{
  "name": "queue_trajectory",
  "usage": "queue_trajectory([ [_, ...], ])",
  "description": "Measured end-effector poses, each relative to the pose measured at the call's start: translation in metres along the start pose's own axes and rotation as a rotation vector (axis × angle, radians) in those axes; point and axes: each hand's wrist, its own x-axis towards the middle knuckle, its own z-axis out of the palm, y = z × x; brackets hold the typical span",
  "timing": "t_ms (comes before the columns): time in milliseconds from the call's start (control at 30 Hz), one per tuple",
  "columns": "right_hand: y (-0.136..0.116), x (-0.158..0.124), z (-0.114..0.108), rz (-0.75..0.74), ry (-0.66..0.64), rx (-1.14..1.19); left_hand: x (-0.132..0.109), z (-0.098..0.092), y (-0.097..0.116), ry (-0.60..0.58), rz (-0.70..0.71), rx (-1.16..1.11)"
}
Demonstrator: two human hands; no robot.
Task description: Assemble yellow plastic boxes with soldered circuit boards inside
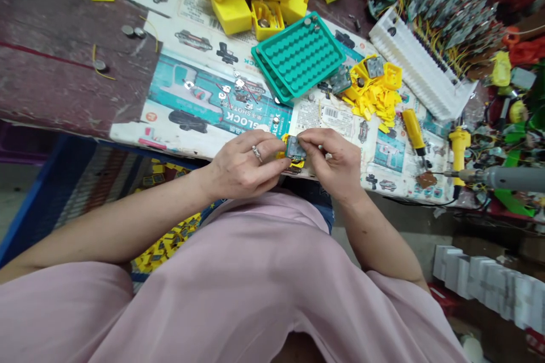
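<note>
At the table's front edge, my left hand [249, 165], with a ring on it, is closed with its fingertips at a small yellow plastic case [297, 164]. A small grey circuit board [295, 148] lies over this case, and the thumb and forefinger of my right hand [334, 160] pinch its right side. Whether the board sits inside the case or only on top of it, I cannot tell. Just beyond my hands, a silvery button cell [276, 120] and small metal bits [240, 84] lie on the printed cardboard [187, 125].
Stacked green trays [298, 57] stand ahead, beside a heap of yellow plastic pieces [374, 96]. Yellow boxes [232, 11] line the back. At right are a white foam rack [421, 68] of wired boards, a yellow-handled screwdriver [412, 127] and a soldering iron [506, 177]. Below left sits a blue crate [51, 193].
</note>
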Motion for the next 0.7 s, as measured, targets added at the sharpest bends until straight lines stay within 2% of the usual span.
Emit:
queue_trajectory([
  [300, -0.009, -0.005, 0.004, -0.068, 0.074, -0.151, -0.002, -0.002, 0.000, -0.006, -0.017, 0.000],
  [467, -0.010, -0.008, 0.006, -0.055, 0.057, -0.190, -0.001, -0.002, 0.000, 0.015, 0.010, -0.025],
  [600, -0.008, -0.008, 0.008, -0.122, 0.024, -0.225, -0.002, 0.000, 0.001, 0.002, -0.023, 0.009],
  [700, -0.008, -0.007, 0.008, -0.161, 0.014, -0.295, -0.002, 0.000, 0.001, 0.010, -0.097, 0.003],
])
